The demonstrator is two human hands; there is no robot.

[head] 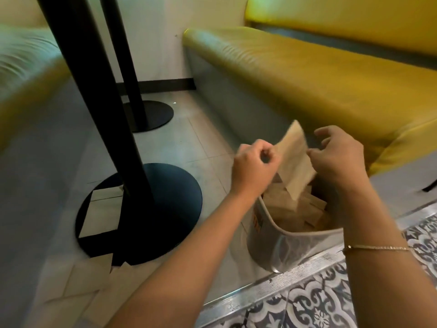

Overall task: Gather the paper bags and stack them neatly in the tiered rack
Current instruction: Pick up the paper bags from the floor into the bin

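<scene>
Above a pale bin (pixel 293 242) of folded paper bags (pixel 305 209), one tan paper bag (pixel 295 159) tilted between two hands, left hand (pixel 254 166) curled at its left edge, right hand (pixel 338 157) curled at its right edge, pinch itself blurred, more bags (pixel 94 275) flat on floor.

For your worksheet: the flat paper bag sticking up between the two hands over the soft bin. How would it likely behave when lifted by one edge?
The paper bag looks thin and folded flat, so it is probably very light and may bend or flop. It stands tilted among loose bags in the soft bin, so it would likely slide out easily. Pinched hard, it would probably crease.
</scene>
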